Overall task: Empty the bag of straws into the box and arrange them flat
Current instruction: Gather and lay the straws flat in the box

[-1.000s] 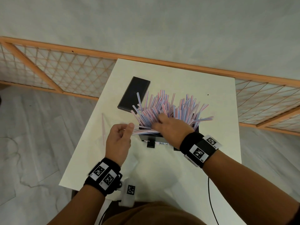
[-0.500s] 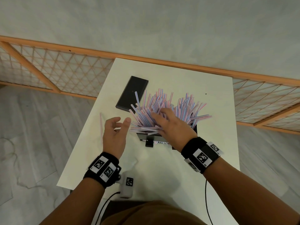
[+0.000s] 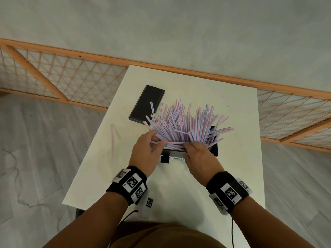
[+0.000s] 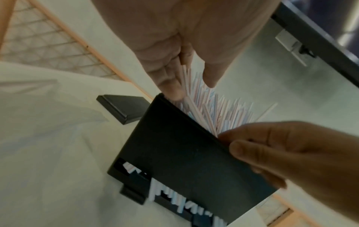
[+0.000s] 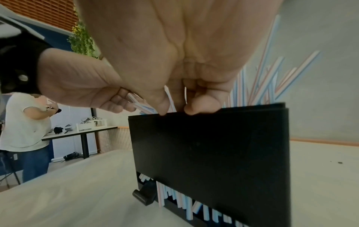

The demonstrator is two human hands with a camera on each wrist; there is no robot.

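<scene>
- Left hand [image 3: 146,154] pinches a few pink-and-blue straws [image 3: 186,126] between thumb and fingers at the near-left edge of the bunch.
- Right hand [image 3: 200,158] curls its fingers over the black box [image 3: 214,149]'s near rim, seemingly gripping some straws; blur leaves this uncertain.
- Beyond both hands, the straws bristle upward out of the box.
- Farther left lie one loose straw [image 3: 112,140] and the black lid [image 3: 146,104], on the white table [image 3: 238,122].
</scene>
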